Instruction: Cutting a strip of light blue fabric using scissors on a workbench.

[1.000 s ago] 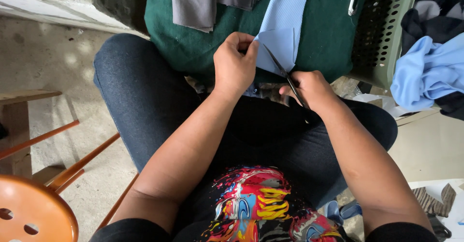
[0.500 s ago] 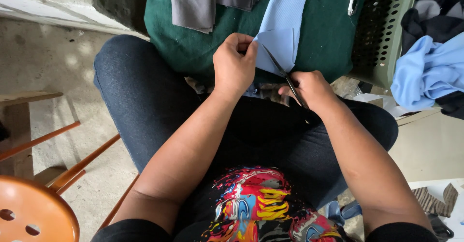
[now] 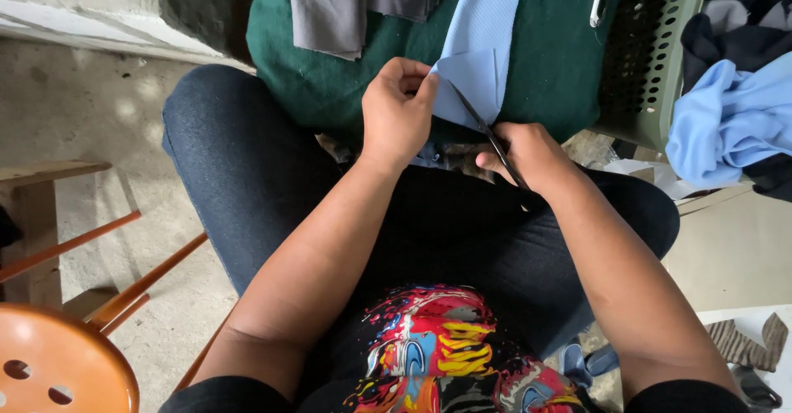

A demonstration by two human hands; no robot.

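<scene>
Head view: two hands, one pair of scissors, one blue strip in work. Left hand (image 3: pixel 398 109) pinches the corner of the light blue fabric strip (image 3: pixel 477 58), thumb and fingers closed on it. Right hand (image 3: pixel 528 155) is curled tight around the scissors (image 3: pixel 483 124), blades slightly parted at the strip's lower edge. Strip hangs over one green cloth (image 3: pixel 544 58), beside two grey pieces (image 3: pixel 330 4). One green perforated basket (image 3: pixel 652 58) right; one orange stool (image 3: pixel 58 363) lower left.
</scene>
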